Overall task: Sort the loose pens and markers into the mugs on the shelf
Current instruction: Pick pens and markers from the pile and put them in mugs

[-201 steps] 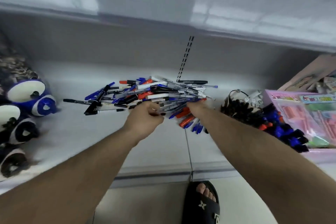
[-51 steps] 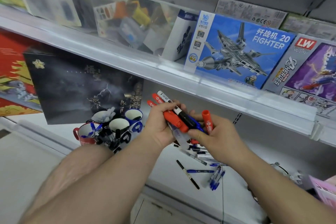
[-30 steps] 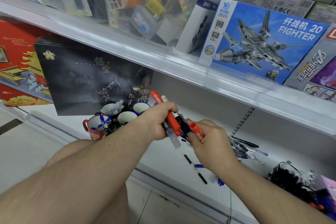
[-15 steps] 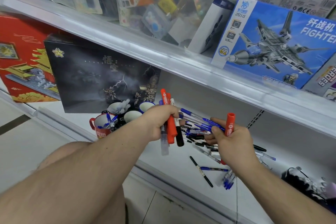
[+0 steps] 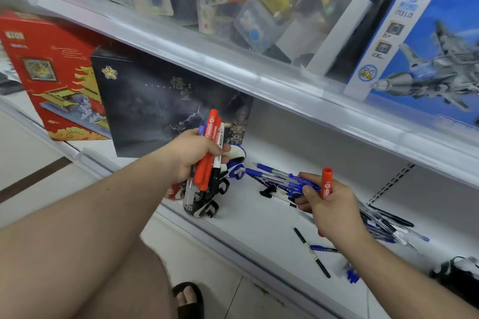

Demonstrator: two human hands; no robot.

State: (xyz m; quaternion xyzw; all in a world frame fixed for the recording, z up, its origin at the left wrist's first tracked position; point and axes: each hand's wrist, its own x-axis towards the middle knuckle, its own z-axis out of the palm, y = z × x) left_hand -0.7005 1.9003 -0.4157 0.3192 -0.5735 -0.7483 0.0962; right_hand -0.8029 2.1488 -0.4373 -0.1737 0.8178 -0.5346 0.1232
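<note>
Left hand (image 5: 193, 156) grip closed on an upright bundle of red and black plastic markers (image 5: 211, 151), long axes near vertical, directly above the cluster of ceramic mugs (image 5: 207, 198) on the white shelf (image 5: 256, 217). Right hand (image 5: 328, 204) grip held one red marker (image 5: 326, 184) plus blue pens (image 5: 280, 179), farther right. Left hand nearer the mugs.

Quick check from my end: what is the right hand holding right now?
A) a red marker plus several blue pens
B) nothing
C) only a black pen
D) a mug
A: the right hand grips an upright red marker together with a fan of blue pens pointing left toward the mugs.
</note>
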